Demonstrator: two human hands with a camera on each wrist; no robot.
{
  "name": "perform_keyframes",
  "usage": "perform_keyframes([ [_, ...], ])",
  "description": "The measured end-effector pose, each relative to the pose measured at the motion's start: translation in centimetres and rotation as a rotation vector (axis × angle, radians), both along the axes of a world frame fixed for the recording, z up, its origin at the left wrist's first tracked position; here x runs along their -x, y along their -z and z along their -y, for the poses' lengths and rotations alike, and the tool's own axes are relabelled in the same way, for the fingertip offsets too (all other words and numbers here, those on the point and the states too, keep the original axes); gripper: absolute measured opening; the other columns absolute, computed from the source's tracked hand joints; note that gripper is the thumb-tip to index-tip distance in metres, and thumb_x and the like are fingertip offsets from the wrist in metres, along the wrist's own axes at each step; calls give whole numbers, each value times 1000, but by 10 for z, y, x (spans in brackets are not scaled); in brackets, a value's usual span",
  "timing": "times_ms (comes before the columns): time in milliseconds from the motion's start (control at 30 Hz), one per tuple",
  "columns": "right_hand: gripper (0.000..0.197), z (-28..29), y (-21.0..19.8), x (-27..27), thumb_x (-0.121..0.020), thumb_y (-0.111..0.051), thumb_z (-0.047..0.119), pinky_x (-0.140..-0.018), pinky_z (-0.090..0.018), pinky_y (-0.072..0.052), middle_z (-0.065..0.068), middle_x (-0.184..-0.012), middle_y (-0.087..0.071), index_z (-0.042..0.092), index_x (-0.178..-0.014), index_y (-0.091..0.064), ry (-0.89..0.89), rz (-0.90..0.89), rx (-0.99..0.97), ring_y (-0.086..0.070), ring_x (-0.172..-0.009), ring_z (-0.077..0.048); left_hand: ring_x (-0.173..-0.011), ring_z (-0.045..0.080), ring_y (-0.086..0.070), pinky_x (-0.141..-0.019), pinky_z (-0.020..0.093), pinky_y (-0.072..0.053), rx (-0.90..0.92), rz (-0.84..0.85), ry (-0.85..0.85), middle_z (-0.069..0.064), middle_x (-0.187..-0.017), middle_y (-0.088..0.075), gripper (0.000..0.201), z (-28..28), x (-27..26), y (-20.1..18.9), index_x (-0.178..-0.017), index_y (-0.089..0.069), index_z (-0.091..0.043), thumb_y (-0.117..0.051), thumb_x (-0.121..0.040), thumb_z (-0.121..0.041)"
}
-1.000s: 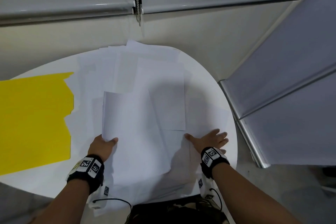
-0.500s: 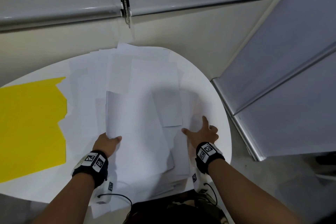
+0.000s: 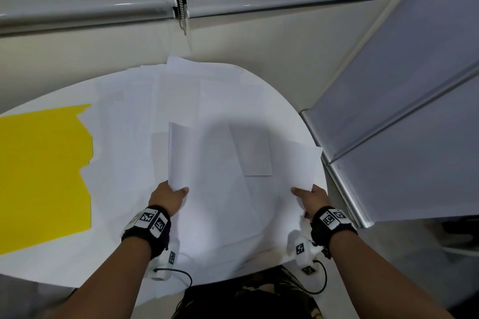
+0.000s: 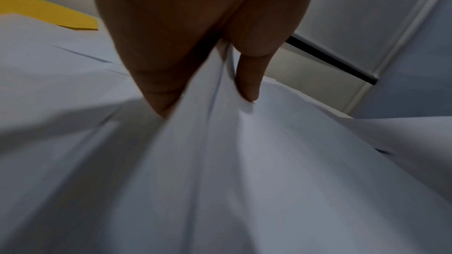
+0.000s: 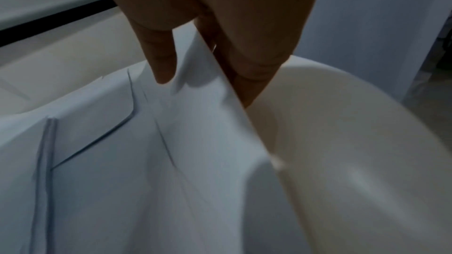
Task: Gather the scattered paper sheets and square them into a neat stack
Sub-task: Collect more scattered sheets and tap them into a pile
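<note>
White paper sheets (image 3: 220,163) spread overlapping across round tabletop (image 3: 39,261). Left hand (image 3: 167,198) grip pinching sheets' near left edge, lifted. Right hand (image 3: 309,198) grip pinching their raised right edge. Yellow sheet (image 3: 44,171) left of sheets, flat.

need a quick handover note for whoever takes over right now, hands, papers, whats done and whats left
Left hand: pinches the near left edge of a lifted bunch of sheets.
Right hand: pinches the near edge of a sheet raised at the table's right side.
Papers: white sheets overlap loosely across the table; some reach its far edge. Yellow area lies to the left.
Done: a few sheets in hand.
Left: bring both handfuls together, collect the far sheets, square the stack.
</note>
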State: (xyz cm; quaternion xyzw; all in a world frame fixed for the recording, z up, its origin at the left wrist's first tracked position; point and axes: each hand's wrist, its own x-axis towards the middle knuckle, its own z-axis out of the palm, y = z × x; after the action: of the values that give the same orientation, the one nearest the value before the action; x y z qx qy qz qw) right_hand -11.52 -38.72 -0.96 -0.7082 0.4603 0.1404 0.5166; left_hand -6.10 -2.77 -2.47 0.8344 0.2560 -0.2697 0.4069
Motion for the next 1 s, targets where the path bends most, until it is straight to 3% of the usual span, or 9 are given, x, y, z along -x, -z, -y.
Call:
perform_keyframes([
  [67,26,4,4,0,-76,-77,28,-81,-44,-55,-2,-99,-67,19,-96,-64,-23,-13,-25,-61,-90,-23,-115,36,-58,-99,39,-45,27,6,34,17,-126,-63,50,9,-3,0,-131,-56,-6,-67,-90,-32],
  [167,35,5,8,-2,-68,-84,29,-82,-48,-57,-3,-94,-71,19,-96,-65,-112,-3,1,-67,-89,-26,-115,33,-59,-98,36,-45,74,13,108,15,-126,-64,46,22,-7,-1,-131,-58,-7,-65,-92,-32],
  [333,52,2,10,-6,-62,-89,24,-81,-33,-52,-4,-97,-68,11,-105,-63,-283,-26,140,-65,-90,-24,-114,33,-60,-96,34,-44,80,23,123,12,-124,-65,43,26,-9,-2,-130,-59,-8,-64,-93,-29],
  [533,29,15,5,-7,-75,-78,17,-74,-28,-49,-9,-96,-70,11,-100,-65,-252,15,207,-66,-88,-26,-110,36,-60,-91,36,-44,10,50,22,17,-120,-65,41,12,-12,2,-125,-60,-5,-64,-91,-28],
  [633,30,16,5,-9,-82,-70,16,-79,-30,-50,-11,-106,-69,10,-111,-62,-286,42,152,-65,-90,-25,-108,37,-60,-91,37,-45,4,47,3,19,-118,-66,40,7,-13,4,-123,-61,-4,-65,-91,-28],
  [767,45,11,-2,-13,-68,-83,36,-81,-33,-53,-1,-98,-70,20,-106,-65,-395,5,174,-66,-90,-23,-108,37,-60,-92,38,-45,6,44,9,19,-117,-66,39,7,-15,7,-122,-62,-4,-66,-90,-27],
  [867,34,13,-23,-24,-73,-80,28,-81,-31,-52,-4,-97,-70,15,-101,-65,-440,-1,269,-66,-90,-24,-109,37,-60,-93,38,-45,11,42,20,19,-118,-66,39,5,-15,9,-122,-62,-4,-65,-90,-27],
  [1000,27,17,-68,-37,-84,-70,18,-78,-23,-44,-2,-92,-66,12,-110,-65,-494,56,354,-61,-85,-18,-111,37,-60,-96,39,-46,32,44,16,20,-120,-65,42,4,-17,11,-124,-60,-2,-66,-91,-26],
])
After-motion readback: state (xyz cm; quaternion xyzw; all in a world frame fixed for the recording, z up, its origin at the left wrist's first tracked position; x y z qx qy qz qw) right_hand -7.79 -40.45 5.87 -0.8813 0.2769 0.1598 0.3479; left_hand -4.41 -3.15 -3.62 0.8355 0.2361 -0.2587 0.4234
